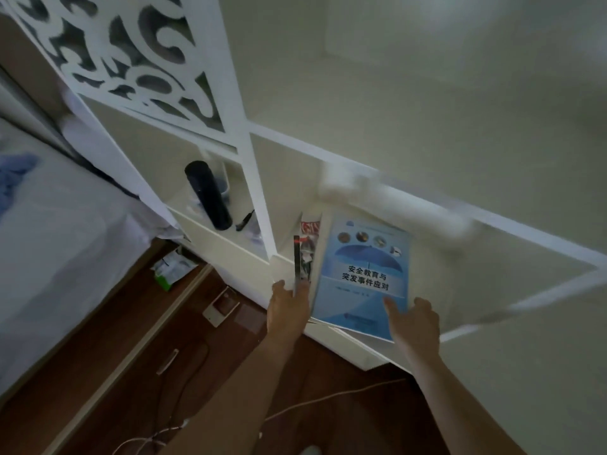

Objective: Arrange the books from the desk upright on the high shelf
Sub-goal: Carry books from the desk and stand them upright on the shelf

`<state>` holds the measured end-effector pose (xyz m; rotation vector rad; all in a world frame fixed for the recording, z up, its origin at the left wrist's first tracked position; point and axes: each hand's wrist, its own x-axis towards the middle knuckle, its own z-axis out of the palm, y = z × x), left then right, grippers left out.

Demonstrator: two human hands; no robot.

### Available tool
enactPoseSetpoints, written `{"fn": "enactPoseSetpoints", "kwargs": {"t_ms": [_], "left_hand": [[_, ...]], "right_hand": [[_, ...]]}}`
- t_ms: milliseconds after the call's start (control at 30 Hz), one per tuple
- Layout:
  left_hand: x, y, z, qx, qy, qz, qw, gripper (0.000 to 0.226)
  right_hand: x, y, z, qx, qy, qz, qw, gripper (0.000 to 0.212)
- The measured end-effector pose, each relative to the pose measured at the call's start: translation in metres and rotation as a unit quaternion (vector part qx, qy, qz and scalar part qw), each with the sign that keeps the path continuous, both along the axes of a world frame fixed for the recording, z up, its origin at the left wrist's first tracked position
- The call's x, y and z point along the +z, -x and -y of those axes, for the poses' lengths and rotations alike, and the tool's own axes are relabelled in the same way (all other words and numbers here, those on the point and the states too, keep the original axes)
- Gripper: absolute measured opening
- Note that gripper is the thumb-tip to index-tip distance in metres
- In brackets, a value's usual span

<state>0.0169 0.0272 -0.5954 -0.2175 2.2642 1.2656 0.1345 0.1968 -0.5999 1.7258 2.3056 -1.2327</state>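
A white shelf unit (pixel 259 192) stands on a brown wooden desk (pixel 138 372) against a pale wall.

The left hand (pixel 287 310) has its fingers (pixel 279 287) curled round the bottom edge of a thin dark book (pixel 297 264), holding it up on its edge. The right hand (pixel 414 323) has its thumb pressed on the front of the blue book (pixel 364 274), and its other fingers bend round the lower corner. Both books are in the open shelf space, near its front edge. Behind the thin book there looks to be another one with a red and white cover (pixel 310 229).

To do this well, I think the blue book should be tipped up straight and slid close to the others, so none can flop over.

The blue cover looks smooth and shiny, with an umbrella picture. A tall, round black flask (pixel 208 195) stands in the next space. The door (pixel 131 54) above has curly cut-out holes.
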Motion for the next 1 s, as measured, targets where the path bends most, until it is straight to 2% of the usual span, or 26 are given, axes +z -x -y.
{"fn": "enactPoseSetpoints", "kwargs": {"t_ms": [100, 233, 333, 400, 567, 633, 833, 1000], "left_hand": [[-0.008, 0.017, -0.003, -0.03, 0.011, -0.002, 0.999, 0.049], [-0.018, 0.022, -0.005, -0.061, -0.035, 0.039, 0.997, 0.027], [-0.024, 0.019, -0.004, -0.055, -0.087, 0.055, 0.993, 0.036], [-0.026, 0.016, -0.006, -0.043, -0.113, 0.067, 0.99, 0.04], [-0.033, 0.008, -0.009, 0.006, -0.156, 0.048, 0.987, 0.02], [-0.038, 0.006, -0.007, 0.023, -0.162, 0.05, 0.985, 0.015], [-0.043, 0.004, -0.014, 0.052, -0.145, 0.037, 0.987, 0.024], [-0.039, 0.007, -0.014, 0.047, -0.117, 0.018, 0.992, 0.021]], "right_hand": [[-0.008, 0.008, -0.009, -0.007, 0.017, 0.025, 1.0, 0.062], [-0.005, 0.001, -0.01, 0.016, 0.016, 0.014, 1.0, 0.028], [-0.002, -0.015, -0.009, -0.017, -0.009, -0.041, 0.999, 0.02], [0.0, -0.025, -0.009, -0.034, -0.016, -0.049, 0.998, 0.019], [0.013, -0.033, -0.003, -0.044, -0.121, -0.011, 0.992, 0.027], [0.019, -0.033, 0.0, -0.05, -0.136, 0.003, 0.989, 0.03], [0.02, -0.017, -0.004, -0.02, -0.042, 0.014, 0.999, 0.027], [0.018, -0.006, 0.001, 0.031, -0.025, 0.042, 0.998, 0.025]]}}
